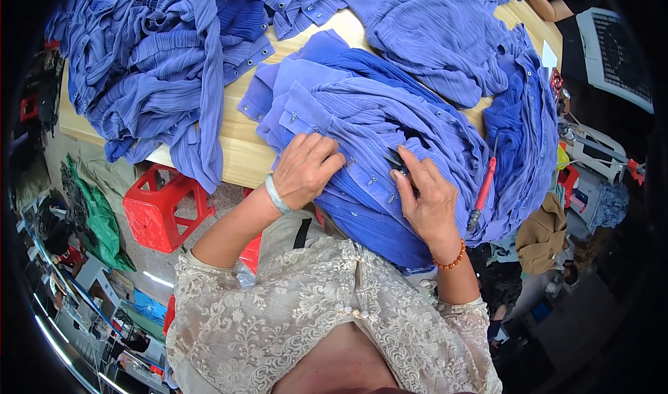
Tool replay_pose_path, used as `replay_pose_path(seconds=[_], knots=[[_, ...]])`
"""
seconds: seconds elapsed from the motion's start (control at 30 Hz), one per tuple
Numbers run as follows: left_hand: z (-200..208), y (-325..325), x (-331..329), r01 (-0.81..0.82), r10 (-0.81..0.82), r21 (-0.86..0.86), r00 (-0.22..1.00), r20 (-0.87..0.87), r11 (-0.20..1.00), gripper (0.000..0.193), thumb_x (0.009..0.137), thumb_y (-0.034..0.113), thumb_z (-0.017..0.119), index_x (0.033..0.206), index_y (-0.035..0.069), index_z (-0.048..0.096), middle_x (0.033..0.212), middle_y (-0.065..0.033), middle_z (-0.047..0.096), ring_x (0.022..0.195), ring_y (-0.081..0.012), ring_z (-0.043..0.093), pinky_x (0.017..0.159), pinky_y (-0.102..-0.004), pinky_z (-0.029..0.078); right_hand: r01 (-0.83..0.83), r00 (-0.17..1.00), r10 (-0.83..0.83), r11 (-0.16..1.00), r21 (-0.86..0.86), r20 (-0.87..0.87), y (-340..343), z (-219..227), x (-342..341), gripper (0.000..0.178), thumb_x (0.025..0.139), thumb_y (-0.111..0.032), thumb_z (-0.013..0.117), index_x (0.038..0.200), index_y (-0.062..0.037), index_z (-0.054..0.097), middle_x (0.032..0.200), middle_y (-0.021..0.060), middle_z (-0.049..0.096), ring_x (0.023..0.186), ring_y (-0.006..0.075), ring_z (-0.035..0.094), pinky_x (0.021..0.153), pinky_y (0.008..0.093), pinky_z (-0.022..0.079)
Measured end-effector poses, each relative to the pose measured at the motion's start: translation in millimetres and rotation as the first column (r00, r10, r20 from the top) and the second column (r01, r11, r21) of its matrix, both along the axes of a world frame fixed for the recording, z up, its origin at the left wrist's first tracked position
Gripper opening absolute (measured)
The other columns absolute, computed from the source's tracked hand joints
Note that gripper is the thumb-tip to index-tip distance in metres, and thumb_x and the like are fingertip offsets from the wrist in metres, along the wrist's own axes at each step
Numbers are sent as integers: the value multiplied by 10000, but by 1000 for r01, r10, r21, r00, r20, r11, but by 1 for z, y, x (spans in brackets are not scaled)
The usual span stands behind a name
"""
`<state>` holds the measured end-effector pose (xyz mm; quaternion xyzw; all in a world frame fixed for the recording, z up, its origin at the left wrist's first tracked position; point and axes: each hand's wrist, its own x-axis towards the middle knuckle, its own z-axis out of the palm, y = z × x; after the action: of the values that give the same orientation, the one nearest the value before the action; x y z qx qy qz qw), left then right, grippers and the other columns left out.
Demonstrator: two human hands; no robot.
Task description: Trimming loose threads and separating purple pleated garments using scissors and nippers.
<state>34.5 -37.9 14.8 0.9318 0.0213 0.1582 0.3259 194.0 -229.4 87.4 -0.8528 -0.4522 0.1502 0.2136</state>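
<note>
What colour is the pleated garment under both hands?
The pleated garment is periwinkle blue, head view.

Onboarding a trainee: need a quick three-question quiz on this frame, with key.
1. Fill in: the small dark tool, partly hidden by fingers, is in the ___ grip.
2. True or false: the large red stool stands to the left of the left grip.
3. What lies on the blue fabric beside the right grip, on its right?
A) a tape measure
B) a red-handled tool
C) a white cup

Key: 1 right; 2 true; 3 B.
</note>
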Motion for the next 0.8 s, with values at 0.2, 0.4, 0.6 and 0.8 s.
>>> replay_pose_path(seconds=[0.2,0.4,0.6,0.8], knots=[[15,0,-25,-77,68,-198,996,-52,977,259,704,-53,706,927,19,596,964,-135,594,857,-328,565,752,-415,430,4,1000,-4,1000,-16,4,-1,2,-1,423,857,-178,783,1262,-115,680,769,83,570,573,260,606,519,377,462],[13,13,-73,-323,304,-102,938,-167,941,240,763,-47,672,965,31,569,973,-162,584,922,-356,576,807,-449,439,2,1000,-2,1000,-13,3,-1,2,1,417,857,-174,784,1256,-110,682,769,84,572,572,260,604,520,374,462],[-43,40,-176,-316,649,566,362,-670,761,129,800,136,716,701,75,659,858,-112,641,899,-312,598,744,-444,426,0,1000,0,1000,10,14,-4,2,2,410,855,-150,784,1247,-92,681,762,83,576,564,248,600,514,359,461],[-16,25,-130,-555,624,288,718,-307,780,251,816,74,710,1052,35,630,1226,-181,607,1098,-370,583,902,-465,456,112,992,-106,989,94,-73,-4,5,1,404,822,-148,822,1192,-62,685,780,69,622,563,190,597,514,329,469]])
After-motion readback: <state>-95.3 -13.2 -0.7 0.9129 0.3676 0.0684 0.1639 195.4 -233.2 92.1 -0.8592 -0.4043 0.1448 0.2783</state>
